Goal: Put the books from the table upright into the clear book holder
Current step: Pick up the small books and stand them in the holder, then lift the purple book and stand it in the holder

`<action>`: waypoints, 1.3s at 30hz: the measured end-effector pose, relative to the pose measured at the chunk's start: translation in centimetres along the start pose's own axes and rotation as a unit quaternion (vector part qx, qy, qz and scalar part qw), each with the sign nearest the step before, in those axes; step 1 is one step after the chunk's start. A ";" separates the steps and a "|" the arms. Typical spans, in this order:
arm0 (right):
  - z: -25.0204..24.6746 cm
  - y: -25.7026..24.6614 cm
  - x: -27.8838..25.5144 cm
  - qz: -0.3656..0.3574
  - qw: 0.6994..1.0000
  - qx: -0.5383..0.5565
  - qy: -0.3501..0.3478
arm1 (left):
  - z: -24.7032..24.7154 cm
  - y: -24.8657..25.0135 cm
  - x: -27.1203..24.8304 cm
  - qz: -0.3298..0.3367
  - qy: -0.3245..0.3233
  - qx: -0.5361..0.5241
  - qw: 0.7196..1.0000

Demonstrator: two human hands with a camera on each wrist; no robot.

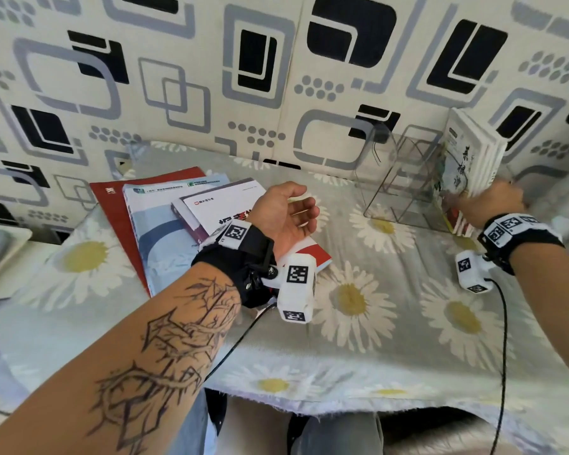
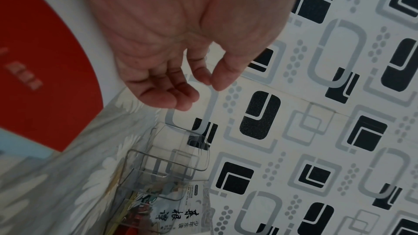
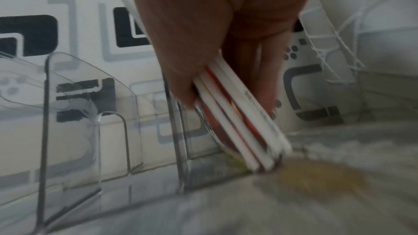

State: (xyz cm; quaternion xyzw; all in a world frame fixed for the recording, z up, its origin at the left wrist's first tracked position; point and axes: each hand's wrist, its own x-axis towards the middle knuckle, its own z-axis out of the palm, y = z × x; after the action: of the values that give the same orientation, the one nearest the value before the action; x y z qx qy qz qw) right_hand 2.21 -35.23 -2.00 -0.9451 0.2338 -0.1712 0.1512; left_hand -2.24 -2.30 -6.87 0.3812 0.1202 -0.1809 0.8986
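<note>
My right hand (image 1: 493, 200) grips a bunch of thin white books (image 1: 467, 159) upright, tilted a little, in the rightmost slot of the clear book holder (image 1: 404, 178) at the back right of the table. In the right wrist view the fingers (image 3: 181, 71) clamp the books' lower spines (image 3: 244, 122) against the holder's base (image 3: 113, 172). My left hand (image 1: 289, 211) hovers, loosely curled and holding nothing, over a pile of flat books (image 1: 184, 221): a red one (image 1: 119, 221), a blue-white one and a white one (image 1: 224, 201). The holder's other slots (image 2: 167, 158) hold nothing.
A daisy-print cloth (image 1: 391, 323) covers the table, whose front edge is near my lap. A patterned wall (image 1: 276, 77) stands close behind the holder. A white tray (image 1: 0, 254) sits at the far left. Camera cables hang from both wrists.
</note>
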 end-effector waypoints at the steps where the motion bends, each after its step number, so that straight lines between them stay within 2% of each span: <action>1: -0.2 0.0 0.2 0.001 1.000 -0.024 -0.014 | 0.0 0.0 -0.1 -0.001 0.000 0.001 1.000; 4: -1.1 -0.7 0.1 0.006 0.998 -0.057 -0.040 | 0.1 0.0 -0.3 -0.003 0.002 -0.001 1.000; 8: -0.9 -0.4 -0.3 0.067 0.996 -0.007 -0.054 | 0.3 0.1 -0.7 -0.002 0.008 -0.012 1.000; 10: -0.4 0.2 -0.7 0.099 0.994 0.048 -0.027 | 0.4 0.3 -1.0 0.004 0.015 -0.011 1.000; 14: -0.9 -1.5 -5.1 0.139 0.972 0.183 0.038 | 0.5 1.0 -2.0 0.040 0.035 0.010 0.999; 16: -0.4 -2.9 -6.8 0.131 0.957 0.260 -0.008 | 0.3 1.6 -2.9 0.086 0.053 0.033 0.994; 18: 0.1 -4.8 -8.6 0.092 0.939 0.313 -0.106 | -0.7 2.6 -3.6 0.152 0.097 0.071 0.981; 21: 1.3 -8.9 -11.7 0.030 0.903 0.347 -0.250 | -3.0 4.8 -4.7 0.227 0.198 0.169 0.938; 22: 1.7 -10.4 -12.8 0.014 0.891 0.351 -0.287 | -3.9 5.7 -4.8 0.217 0.237 0.147 0.936; 23: 2.3 -11.7 -13.7 0.001 0.881 0.349 -0.319 | -4.6 6.3 -5.2 0.211 0.267 0.175 0.924; 24: 2.8 -13.0 -14.5 -0.008 0.872 0.344 -0.347 | -5.3 6.0 -6.0 0.210 0.318 0.274 0.883; 25: 3.5 -14.1 -15.2 -0.012 0.867 0.333 -0.371 | -6.5 5.9 -6.1 0.199 0.326 0.297 0.875; 26: 3.9 -15.0 -15.9 -0.016 0.865 0.321 -0.384 | -7.0 5.9 -6.5 0.170 0.302 0.233 0.909; 28: 4.8 -16.5 -17.0 -0.018 0.869 0.299 -0.393 | -7.8 5.9 -7.1 0.157 0.270 0.267 0.912; 32: 5.4 -17.3 -18.2 -0.033 0.884 0.249 -0.394 | -7.0 6.8 -9.0 0.095 0.218 0.196 0.951; 35: 5.2 -17.1 -18.6 -0.018 0.884 0.246 -0.396 | -6.8 7.2 -9.0 0.119 0.246 0.191 0.943; 37: 5.3 -17.0 -18.7 -0.006 0.885 0.247 -0.394 | -6.5 6.6 -8.6 0.098 0.238 0.210 0.943; 39: 5.3 -17.1 -18.7 0.001 0.886 0.251 -0.390 | -6.4 5.9 -7.7 0.051 0.245 0.266 0.931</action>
State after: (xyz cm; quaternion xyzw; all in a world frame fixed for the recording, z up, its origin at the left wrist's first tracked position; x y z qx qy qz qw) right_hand -4.59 -10.49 -5.24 -0.8657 0.1061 0.1581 0.4629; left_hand -7.27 7.97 -4.74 0.6443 0.2645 -0.0610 0.7150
